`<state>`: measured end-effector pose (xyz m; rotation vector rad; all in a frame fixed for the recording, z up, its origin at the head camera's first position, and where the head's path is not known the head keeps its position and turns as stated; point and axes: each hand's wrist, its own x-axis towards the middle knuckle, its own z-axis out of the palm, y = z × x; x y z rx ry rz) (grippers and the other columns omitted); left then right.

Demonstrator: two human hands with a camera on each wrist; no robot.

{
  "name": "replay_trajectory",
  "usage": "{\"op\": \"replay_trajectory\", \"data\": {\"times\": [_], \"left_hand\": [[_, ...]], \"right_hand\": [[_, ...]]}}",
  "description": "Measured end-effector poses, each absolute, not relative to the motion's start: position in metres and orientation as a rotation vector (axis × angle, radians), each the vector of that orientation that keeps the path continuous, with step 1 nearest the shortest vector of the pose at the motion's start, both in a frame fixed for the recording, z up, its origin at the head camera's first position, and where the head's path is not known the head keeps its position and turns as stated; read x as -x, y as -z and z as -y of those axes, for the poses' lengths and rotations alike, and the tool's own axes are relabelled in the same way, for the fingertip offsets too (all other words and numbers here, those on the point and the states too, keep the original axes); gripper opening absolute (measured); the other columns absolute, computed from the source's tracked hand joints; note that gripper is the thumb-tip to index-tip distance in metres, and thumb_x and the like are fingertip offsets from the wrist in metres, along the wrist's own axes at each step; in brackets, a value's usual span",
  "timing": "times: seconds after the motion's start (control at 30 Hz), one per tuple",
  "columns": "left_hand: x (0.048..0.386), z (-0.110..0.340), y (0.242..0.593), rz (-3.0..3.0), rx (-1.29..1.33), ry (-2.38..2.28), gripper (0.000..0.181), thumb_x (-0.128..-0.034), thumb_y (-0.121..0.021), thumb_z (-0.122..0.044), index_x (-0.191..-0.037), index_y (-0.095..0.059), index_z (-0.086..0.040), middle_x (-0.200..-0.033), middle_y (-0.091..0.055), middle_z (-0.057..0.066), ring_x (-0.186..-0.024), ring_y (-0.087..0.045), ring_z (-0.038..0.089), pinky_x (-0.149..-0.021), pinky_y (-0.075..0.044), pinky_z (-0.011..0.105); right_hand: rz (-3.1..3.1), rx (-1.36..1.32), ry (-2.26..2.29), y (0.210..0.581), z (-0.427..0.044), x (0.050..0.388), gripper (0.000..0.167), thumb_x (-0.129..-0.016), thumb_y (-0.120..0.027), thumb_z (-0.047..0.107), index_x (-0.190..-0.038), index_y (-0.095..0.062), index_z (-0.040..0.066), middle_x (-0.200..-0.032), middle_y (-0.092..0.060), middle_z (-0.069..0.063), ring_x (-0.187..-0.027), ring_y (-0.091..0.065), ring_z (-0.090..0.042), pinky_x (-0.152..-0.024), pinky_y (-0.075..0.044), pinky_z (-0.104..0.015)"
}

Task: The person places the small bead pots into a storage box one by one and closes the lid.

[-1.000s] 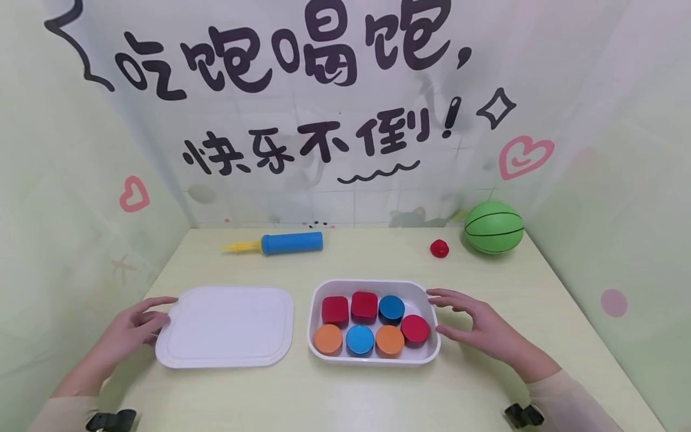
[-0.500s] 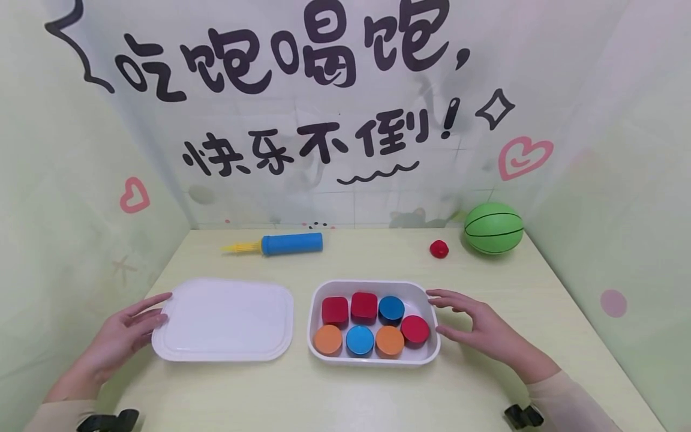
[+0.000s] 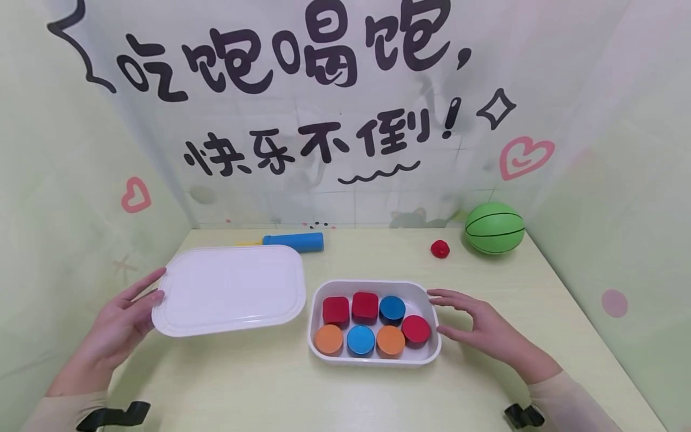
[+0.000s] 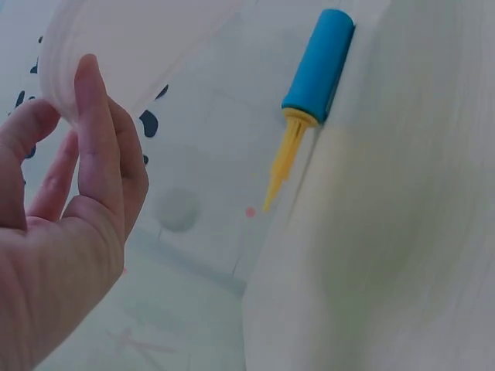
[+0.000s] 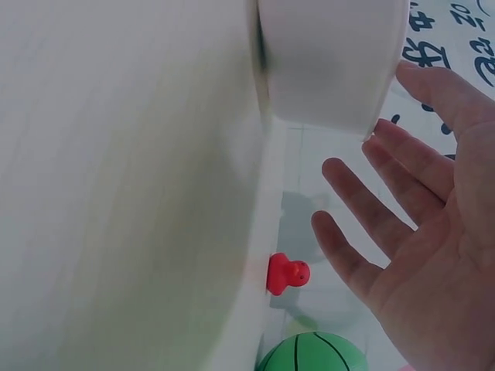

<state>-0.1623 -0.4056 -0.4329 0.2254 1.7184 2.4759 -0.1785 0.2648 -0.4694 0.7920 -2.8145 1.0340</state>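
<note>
A white rounded lid [image 3: 232,291] hangs above the left part of the table, tilted a little. My left hand [image 3: 116,327] pinches its left edge between thumb and fingers; the left wrist view shows the lid's corner [image 4: 139,46] in that grip. To the right, a white box [image 3: 372,361] stands on the table. Inside it lie red, orange and blue blocks, among them a red square block [image 3: 336,311], an orange round block [image 3: 329,339] and a light blue round block [image 3: 360,340]. My right hand [image 3: 483,327], fingers spread and fairly straight, touches the box's right end.
Along the back lies a blue pump [image 3: 297,242] with a yellow nozzle, partly hidden by the lid in the head view. A small red toy [image 3: 439,249] and a green ball [image 3: 494,228] are at the back right. A printed cloth [image 3: 345,198] hangs behind the table.
My left hand has lifted the lid off the table, raising it and shifting it slightly right, so it now covers part of the pump. The right hand and the box have stayed put.
</note>
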Motion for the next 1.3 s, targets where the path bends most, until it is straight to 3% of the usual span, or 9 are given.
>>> {"op": "replay_trajectory", "data": {"times": [0.13, 0.37, 0.53, 0.7, 0.93, 1.17, 1.23, 1.3], "left_hand": [[0.162, 0.381, 0.421, -1.703, -0.256, -2.472, 0.052, -0.1069, -0.040, 0.007, -0.143, -0.063, -0.022, -0.117, -0.075, -0.001, -0.090, -0.076, 0.013, -0.077, -0.064, 0.026], [0.166, 0.329, 0.421, -1.718, -0.192, -2.390, 0.047, -0.1075, -0.046, 0.001, -0.138, -0.066, -0.029, -0.117, -0.075, -0.005, -0.094, -0.075, 0.010, -0.080, -0.063, 0.025], [0.169, 0.291, 0.431, -1.792, -0.091, -2.302, 0.043, -0.1057, -0.056, -0.005, -0.137, -0.066, -0.033, -0.113, -0.074, -0.005, -0.095, -0.073, 0.008, -0.081, -0.063, 0.024], [0.174, 0.262, 0.436, -1.819, -0.067, -2.223, 0.045, -0.1041, -0.061, -0.009, -0.144, -0.060, -0.029, -0.117, -0.072, -0.004, -0.095, -0.074, 0.009, -0.084, -0.063, 0.024], [0.178, 0.232, 0.438, -1.818, -0.063, -2.163, 0.056, -0.1027, -0.064, -0.011, -0.156, -0.047, -0.016, -0.121, -0.070, -0.001, -0.096, -0.073, 0.011, -0.085, -0.063, 0.027], [0.176, 0.213, 0.440, -1.808, -0.074, -2.130, 0.061, -0.1019, -0.065, -0.012, -0.158, -0.042, -0.011, -0.124, -0.069, 0.001, -0.099, -0.072, 0.013, -0.088, -0.063, 0.030], [0.176, 0.211, 0.441, -1.823, -0.077, -2.118, 0.060, -0.1016, -0.066, -0.012, -0.157, -0.043, -0.010, -0.122, -0.069, 0.001, -0.099, -0.073, 0.014, -0.088, -0.063, 0.030], [0.176, 0.210, 0.442, -1.857, -0.100, -2.099, 0.059, -0.1016, -0.066, -0.013, -0.156, -0.044, -0.008, -0.121, -0.070, 0.000, -0.101, -0.073, 0.014, -0.089, -0.063, 0.032]], "right_hand": [[2.813, -0.798, -0.994, 0.466, -0.263, 0.179, 0.049, -0.089, -0.082, 0.033, -0.136, -0.068, 0.025, -0.148, -0.061, 0.005, -0.137, -0.057, -0.025, -0.105, -0.054, -0.053], [2.775, -0.787, -0.923, 0.462, -0.254, 0.179, 0.049, -0.086, -0.086, 0.021, -0.132, -0.069, 0.018, -0.141, -0.065, -0.001, -0.130, -0.063, -0.026, -0.101, -0.057, -0.053], [2.675, -0.779, -0.944, 0.457, -0.243, 0.176, 0.051, -0.082, -0.088, 0.013, -0.129, -0.070, 0.019, -0.134, -0.068, 0.005, -0.124, -0.065, -0.018, -0.103, -0.057, -0.032], [2.505, -0.835, -1.064, 0.450, -0.233, 0.174, 0.053, -0.077, -0.089, 0.002, -0.125, -0.071, 0.015, -0.126, -0.070, 0.005, -0.112, -0.068, -0.011, -0.096, -0.053, -0.012], [2.271, -0.940, -1.180, 0.442, -0.225, 0.176, 0.052, -0.070, -0.091, -0.008, -0.116, -0.074, 0.009, -0.117, -0.073, -0.003, -0.110, -0.067, -0.009, -0.090, -0.057, -0.015], [2.059, -1.029, -1.137, 0.447, -0.227, 0.178, 0.055, -0.056, -0.090, -0.017, -0.104, -0.078, 0.007, -0.108, -0.075, -0.012, -0.105, -0.070, -0.013, -0.097, -0.053, -0.012], [2.022, -1.044, -1.134, 0.449, -0.229, 0.178, 0.052, -0.056, -0.089, -0.016, -0.101, -0.078, 0.007, -0.106, -0.075, -0.014, -0.104, -0.071, -0.015, -0.098, -0.053, -0.012], [2.006, -1.045, -1.127, 0.450, -0.232, 0.178, 0.042, -0.063, -0.090, -0.010, -0.100, -0.078, 0.008, -0.105, -0.076, -0.015, -0.103, -0.071, -0.016, -0.098, -0.053, -0.012]]}}
